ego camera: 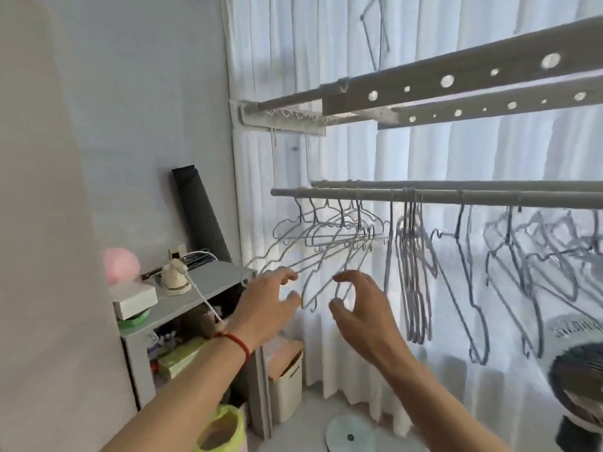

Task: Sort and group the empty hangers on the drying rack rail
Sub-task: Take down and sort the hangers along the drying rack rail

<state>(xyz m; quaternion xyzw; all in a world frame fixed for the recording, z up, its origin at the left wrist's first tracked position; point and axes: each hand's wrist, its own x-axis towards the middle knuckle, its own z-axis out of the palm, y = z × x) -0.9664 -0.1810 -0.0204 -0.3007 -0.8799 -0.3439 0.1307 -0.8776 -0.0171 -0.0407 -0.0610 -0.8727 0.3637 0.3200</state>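
the empty wire hangers hang from the near rail (456, 194) of the drying rack, a grey bar running left to right in front of a white curtain (408, 151). a second bar (489, 184) runs just behind and slightly above it. the hangers fall into 3 lots. the left cluster (329, 236) is a loose, tangled bunch of pale hangers, swung out at a tilt toward the left. the middle bundle (412, 272) hangs straight down, packed close together. the right spread (538, 256) is darker, blurred and spaced out along the bar; a count cannot be made.

the left hand (270, 301) is raised below the left cluster, fingers spread and loosely bent, fingertips at the lower wires; whether they touch cannot be told. it grasps nothing. a red cord (236, 342) circles that wrist. the right hand (362, 308) is just to its right, fingers and thumb curved apart in a c shape near the same wires, holding nothing.

above, a perforated rack beam (456, 83) crosses the upper right. at left, a grey shelf unit (208, 282) stands against the wall, with a white bin (287, 386) on the floor beside it.
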